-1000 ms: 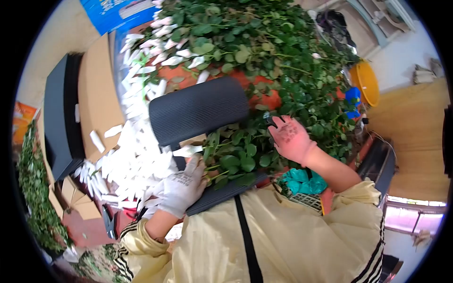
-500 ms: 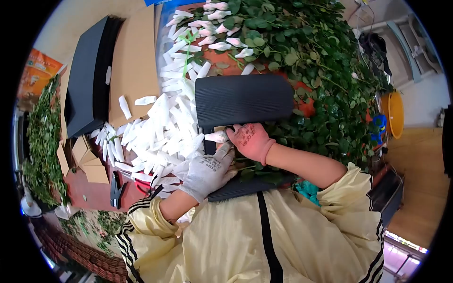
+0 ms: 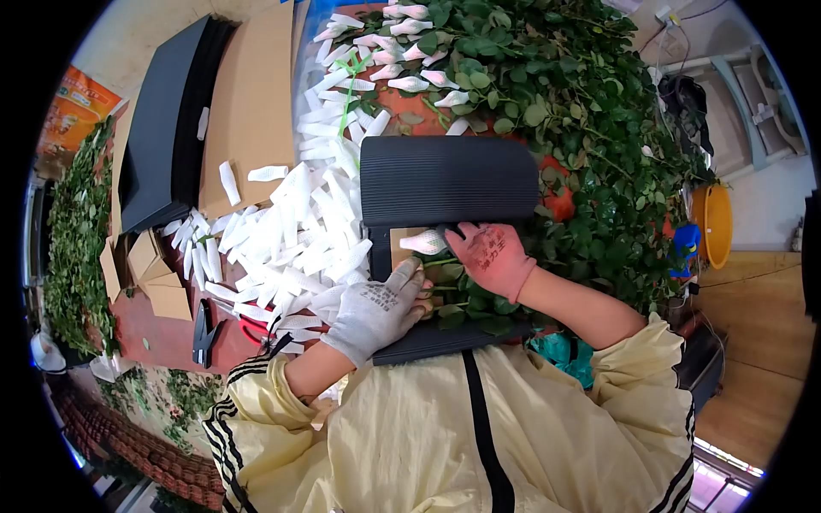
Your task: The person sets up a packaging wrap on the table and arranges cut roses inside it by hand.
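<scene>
A rose bud in a white mesh sleeve (image 3: 422, 243) lies on a piece of brown cardboard (image 3: 400, 246), in the gap of the black ribbed wrap (image 3: 449, 179). My right hand (image 3: 490, 259), in a pink glove, has its fingers closed at the right end of this sleeved bud. My left hand (image 3: 378, 311), in a white glove, rests below the bud with its fingers together near green stems; what is under them is hidden. Leaves (image 3: 479, 308) spread between the hands, above the lower black flap (image 3: 445, 343).
White mesh sleeves (image 3: 299, 231) are heaped on the left. A black stapler (image 3: 204, 335) and red-handled tool (image 3: 253, 329) lie near them. Leafy roses (image 3: 590, 128) cover the back right. Black sheets (image 3: 167, 128) and cardboard (image 3: 248, 111) stand at the left.
My right hand came left from the leaves to the sleeved bud, then moved slightly right with it. The bud now lies more over the cardboard. The camera view has also shifted.
</scene>
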A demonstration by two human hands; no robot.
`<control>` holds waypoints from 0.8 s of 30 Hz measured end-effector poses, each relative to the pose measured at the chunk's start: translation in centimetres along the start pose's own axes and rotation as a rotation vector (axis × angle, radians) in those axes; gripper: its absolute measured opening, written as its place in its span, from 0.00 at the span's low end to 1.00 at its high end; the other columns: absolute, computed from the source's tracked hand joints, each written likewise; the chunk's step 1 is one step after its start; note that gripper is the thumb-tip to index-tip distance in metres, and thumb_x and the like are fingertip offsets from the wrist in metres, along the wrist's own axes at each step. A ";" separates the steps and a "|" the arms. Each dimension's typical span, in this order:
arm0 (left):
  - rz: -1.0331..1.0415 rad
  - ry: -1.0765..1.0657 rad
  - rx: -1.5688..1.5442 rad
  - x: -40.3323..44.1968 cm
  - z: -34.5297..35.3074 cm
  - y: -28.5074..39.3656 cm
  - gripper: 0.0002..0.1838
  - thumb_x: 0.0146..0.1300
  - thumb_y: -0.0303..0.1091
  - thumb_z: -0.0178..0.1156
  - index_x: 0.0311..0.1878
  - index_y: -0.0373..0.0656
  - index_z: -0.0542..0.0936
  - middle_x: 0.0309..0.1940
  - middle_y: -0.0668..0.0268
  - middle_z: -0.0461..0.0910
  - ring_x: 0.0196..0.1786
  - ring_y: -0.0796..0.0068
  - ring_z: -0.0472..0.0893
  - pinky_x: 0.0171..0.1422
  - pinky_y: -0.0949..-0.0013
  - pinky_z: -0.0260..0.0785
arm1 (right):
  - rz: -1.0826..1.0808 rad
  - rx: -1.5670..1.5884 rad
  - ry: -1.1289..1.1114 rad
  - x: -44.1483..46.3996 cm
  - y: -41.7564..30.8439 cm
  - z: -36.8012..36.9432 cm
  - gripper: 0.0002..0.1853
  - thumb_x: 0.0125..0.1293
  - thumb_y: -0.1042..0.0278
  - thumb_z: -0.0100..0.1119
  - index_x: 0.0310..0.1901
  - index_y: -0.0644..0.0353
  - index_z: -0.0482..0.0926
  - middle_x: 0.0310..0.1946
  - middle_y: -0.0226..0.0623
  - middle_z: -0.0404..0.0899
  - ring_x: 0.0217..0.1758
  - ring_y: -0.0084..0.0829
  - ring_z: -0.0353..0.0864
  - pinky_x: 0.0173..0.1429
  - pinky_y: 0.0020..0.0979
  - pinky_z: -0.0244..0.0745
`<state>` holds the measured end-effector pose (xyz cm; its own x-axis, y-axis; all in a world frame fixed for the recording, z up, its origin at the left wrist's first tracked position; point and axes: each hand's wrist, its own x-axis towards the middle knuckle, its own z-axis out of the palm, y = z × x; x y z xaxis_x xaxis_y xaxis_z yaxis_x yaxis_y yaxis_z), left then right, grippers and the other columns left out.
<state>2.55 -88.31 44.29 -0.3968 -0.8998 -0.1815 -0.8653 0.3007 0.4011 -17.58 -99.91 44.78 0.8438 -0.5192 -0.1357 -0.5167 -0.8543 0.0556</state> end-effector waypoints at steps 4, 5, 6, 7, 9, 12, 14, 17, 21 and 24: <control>0.001 -0.002 -0.008 0.1 -0.4 0.1 0.29 0.61 0.49 0.54 0.61 0.43 0.69 0.64 0.59 0.65 0.37 0.63 0.83 0.41 0.59 0.74 | 0.055 0.097 -0.090 1.3 -1.0 2.3 0.20 0.58 0.67 0.46 0.53 0.56 0.74 0.49 0.44 0.76 0.46 0.39 0.79 0.48 0.36 0.72; 0.004 -0.002 -0.004 0.2 -0.3 -0.1 0.29 0.61 0.49 0.54 0.61 0.43 0.69 0.64 0.59 0.65 0.37 0.63 0.83 0.41 0.59 0.74 | 0.058 0.098 -0.086 1.0 -1.0 2.9 0.20 0.58 0.67 0.46 0.53 0.56 0.74 0.49 0.44 0.76 0.46 0.39 0.79 0.48 0.36 0.72; 0.036 0.020 -0.013 0.3 -0.1 -0.5 0.28 0.61 0.49 0.54 0.61 0.44 0.69 0.64 0.59 0.65 0.40 0.63 0.82 0.43 0.59 0.74 | 0.029 0.083 0.026 0.7 -1.0 3.4 0.20 0.60 0.67 0.44 0.53 0.55 0.74 0.46 0.43 0.77 0.44 0.38 0.79 0.46 0.35 0.72; 0.065 0.039 -0.024 0.3 0.0 -0.8 0.27 0.61 0.49 0.54 0.60 0.44 0.70 0.64 0.59 0.66 0.44 0.62 0.82 0.45 0.59 0.74 | -0.001 0.070 0.136 0.6 -1.0 3.7 0.19 0.62 0.66 0.42 0.53 0.54 0.74 0.43 0.41 0.78 0.43 0.36 0.79 0.45 0.34 0.72; 0.108 0.066 0.005 0.3 -0.1 -1.1 0.26 0.61 0.47 0.54 0.60 0.45 0.70 0.63 0.60 0.67 0.47 0.62 0.80 0.47 0.59 0.73 | 0.002 0.063 0.165 0.4 -1.1 4.3 0.18 0.62 0.67 0.41 0.53 0.54 0.74 0.43 0.42 0.77 0.43 0.37 0.79 0.45 0.35 0.73; 0.113 0.203 -0.076 0.7 -0.4 -1.9 0.22 0.61 0.43 0.55 0.57 0.46 0.73 0.57 0.60 0.72 0.49 0.60 0.79 0.48 0.60 0.72 | 0.022 0.074 0.121 0.5 -1.3 3.6 0.18 0.63 0.67 0.41 0.52 0.55 0.74 0.45 0.42 0.77 0.43 0.37 0.79 0.44 0.35 0.73; 0.017 0.420 -0.284 1.2 -0.8 -2.7 0.17 0.60 0.38 0.56 0.53 0.47 0.76 0.49 0.61 0.78 0.48 0.58 0.79 0.47 0.61 0.72 | 0.044 0.101 0.057 0.9 -1.4 2.8 0.18 0.63 0.66 0.41 0.52 0.55 0.74 0.45 0.42 0.76 0.43 0.38 0.79 0.44 0.35 0.74; -0.118 0.386 -0.236 2.5 -1.0 -3.4 0.15 0.60 0.38 0.56 0.50 0.49 0.78 0.44 0.61 0.79 0.43 0.58 0.80 0.43 0.60 0.73 | 0.072 0.124 -0.080 0.9 -1.6 2.5 0.22 0.60 0.65 0.44 0.56 0.55 0.73 0.51 0.43 0.74 0.47 0.38 0.78 0.49 0.35 0.72; -0.180 0.312 -0.148 3.6 0.8 -4.1 0.11 0.58 0.35 0.59 0.44 0.44 0.80 0.37 0.57 0.80 0.41 0.56 0.80 0.42 0.60 0.72 | 0.088 0.088 -0.057 1.0 -1.7 2.4 0.21 0.61 0.65 0.44 0.55 0.55 0.74 0.48 0.41 0.75 0.44 0.37 0.79 0.46 0.35 0.73; -0.166 0.357 -0.312 3.6 0.7 -4.4 0.09 0.58 0.33 0.60 0.42 0.45 0.80 0.35 0.57 0.80 0.39 0.57 0.80 0.40 0.61 0.72 | 0.121 0.106 -0.081 1.0 -1.9 2.3 0.20 0.61 0.66 0.44 0.55 0.55 0.74 0.47 0.41 0.75 0.43 0.36 0.79 0.45 0.35 0.74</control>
<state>4.69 -92.60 41.23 -0.0852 -0.9959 0.0310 -0.7534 0.0848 0.6521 -16.10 -98.73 42.22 0.7623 -0.6109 -0.2139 -0.6299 -0.7762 -0.0281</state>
